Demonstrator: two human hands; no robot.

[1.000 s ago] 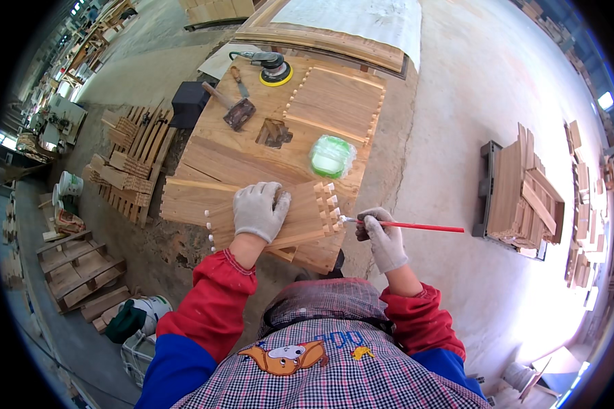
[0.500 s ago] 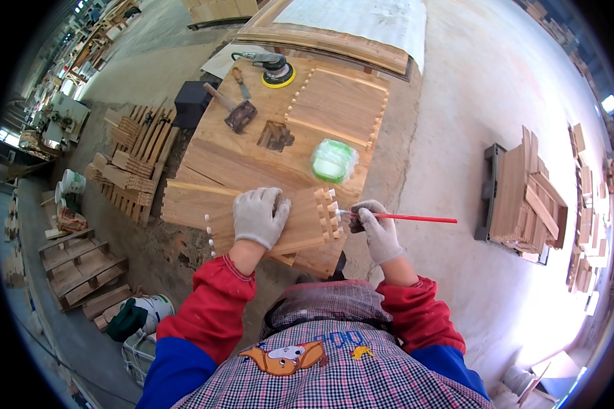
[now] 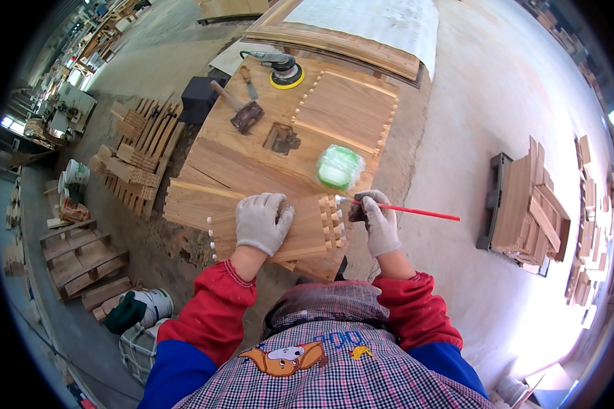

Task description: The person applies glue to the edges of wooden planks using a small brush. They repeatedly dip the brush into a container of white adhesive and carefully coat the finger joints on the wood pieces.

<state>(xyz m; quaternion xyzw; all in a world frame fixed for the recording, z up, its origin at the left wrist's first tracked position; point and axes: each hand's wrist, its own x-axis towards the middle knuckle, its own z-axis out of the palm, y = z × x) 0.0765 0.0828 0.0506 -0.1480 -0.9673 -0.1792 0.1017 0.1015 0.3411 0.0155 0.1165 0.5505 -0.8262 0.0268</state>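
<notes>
My gloved left hand (image 3: 262, 223) rests on a wooden board (image 3: 305, 221) at the near end of the workbench, fingers together over its far side and thumb apart. Interlocking notches run down the board's right end, and white stuff dots its left end. In my gloved right hand (image 3: 378, 221) is a thin brush with a red handle (image 3: 423, 213), pointing left. Its pale tip meets the far corner of the notched end. Just beyond sits a green and white tub (image 3: 340, 168) wrapped in clear plastic.
Farther up the workbench (image 3: 252, 160) lie a mallet (image 3: 244, 116), a wooden-handled chisel (image 3: 248, 82), a sander (image 3: 286, 72) and another notched panel (image 3: 348, 109). Stacked wood pieces (image 3: 525, 204) stand on the floor to the right. Pallets (image 3: 82, 255) and buckets (image 3: 153, 305) are at left.
My right hand has moved the brush tip a little away from me along the notched end, to its far corner. The left hand stays on the board. The whole view has shifted slightly.
</notes>
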